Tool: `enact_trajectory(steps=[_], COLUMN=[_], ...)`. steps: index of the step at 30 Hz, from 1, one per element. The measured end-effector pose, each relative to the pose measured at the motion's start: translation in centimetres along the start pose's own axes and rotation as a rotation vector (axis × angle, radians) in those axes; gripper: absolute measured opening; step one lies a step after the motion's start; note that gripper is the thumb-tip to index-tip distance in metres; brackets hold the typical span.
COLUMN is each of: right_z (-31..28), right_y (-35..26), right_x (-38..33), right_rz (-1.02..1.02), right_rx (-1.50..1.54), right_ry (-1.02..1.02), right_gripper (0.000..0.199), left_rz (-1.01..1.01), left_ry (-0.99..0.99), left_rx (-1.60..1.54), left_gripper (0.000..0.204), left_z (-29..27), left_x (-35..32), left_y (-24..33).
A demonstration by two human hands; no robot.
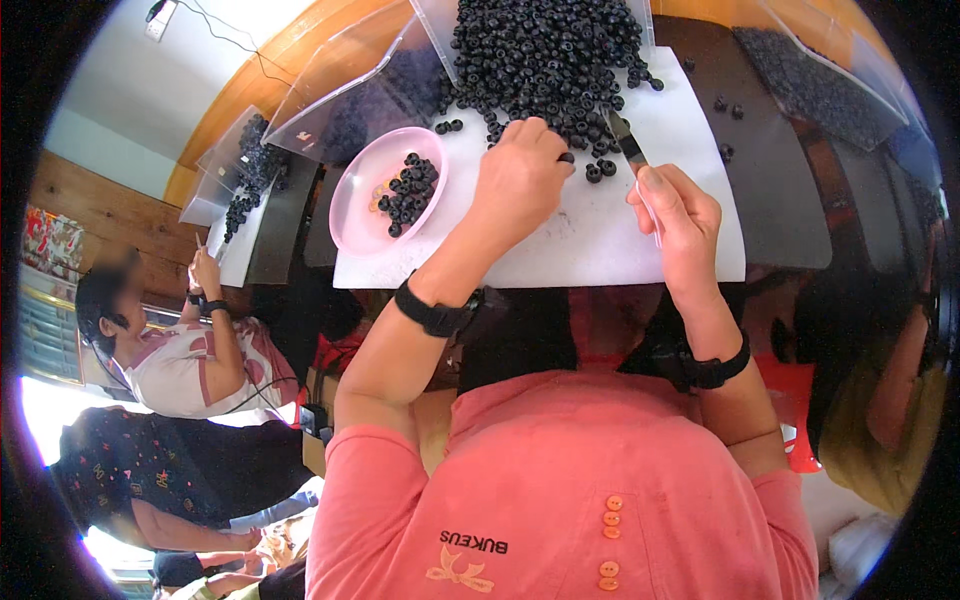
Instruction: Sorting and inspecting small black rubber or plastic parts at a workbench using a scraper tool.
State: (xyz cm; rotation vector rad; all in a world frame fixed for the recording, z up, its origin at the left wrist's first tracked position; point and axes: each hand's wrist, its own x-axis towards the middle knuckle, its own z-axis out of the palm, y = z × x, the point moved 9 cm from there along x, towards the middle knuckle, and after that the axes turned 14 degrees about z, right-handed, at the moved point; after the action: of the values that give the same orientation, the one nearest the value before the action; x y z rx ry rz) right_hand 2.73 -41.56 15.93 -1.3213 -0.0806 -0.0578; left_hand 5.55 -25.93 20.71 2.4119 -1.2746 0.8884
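My left hand (522, 172) is closed in a pinch over the white board, with a small black ring-shaped part (566, 158) at its fingertips. My right hand (678, 208) grips the pale handle of a small knife (627, 140). Its metal blade points up and away, toward the heap. A big heap of black ring-shaped parts (545, 60) lies at the far side of the board, spilling from a clear bin. A few loose pieces (594, 173) rest between my two hands. Left of them, a pink bowl (342, 218) holds several of the black parts and a few small amber rings.
The white board (690, 235) lies on a dark table (785, 200). Clear bins (300, 130) with more black parts stand at left and at far right (850, 60). At left a person (190, 350) works with similar parts; another person in dark clothing (180, 470) is nearby.
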Motion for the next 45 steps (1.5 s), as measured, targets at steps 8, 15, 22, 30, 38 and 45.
enact_trajectory(steps=[8, 15, 22, 30, 38, 45], right_z=[0.5, 1.3, 2.2, 3.0, 3.3, 3.4], right_y=[-0.2, -0.1, -1.0, -1.3, -1.4, -1.5], right_x=[-0.2, 0.0, -0.3, -0.4, -0.2, -0.3], right_rz=[-0.046, -0.045, -0.093, -0.175, -0.214, -0.208], right_rx=[-0.081, -0.289, -0.548, -0.674, -0.774, -0.781], right_ry=[-0.001, 0.052, 0.092, 0.075, 0.055, 0.027], right_gripper=[0.034, 0.040, 0.043, 0.045, 0.044, 0.042], left_rz=[-0.165, -0.151, -0.791, -0.824, -0.792, -0.775], left_ry=[-0.030, 0.012, 0.210, 0.414, 0.464, 0.498], left_rx=[-0.094, -0.105, -1.081, -1.385, -1.459, -1.523], left_gripper=[0.011, 0.011, 0.012, 0.014, 0.011, 0.009], left_z=[-1.9, -1.6, 0.7, 2.0, 2.2, 2.0], left_x=[-4.1, -4.0, -7.4, -7.7, -7.4, -7.2], left_y=[0.4, 0.5, -0.7, 0.6, 0.7, 0.9])
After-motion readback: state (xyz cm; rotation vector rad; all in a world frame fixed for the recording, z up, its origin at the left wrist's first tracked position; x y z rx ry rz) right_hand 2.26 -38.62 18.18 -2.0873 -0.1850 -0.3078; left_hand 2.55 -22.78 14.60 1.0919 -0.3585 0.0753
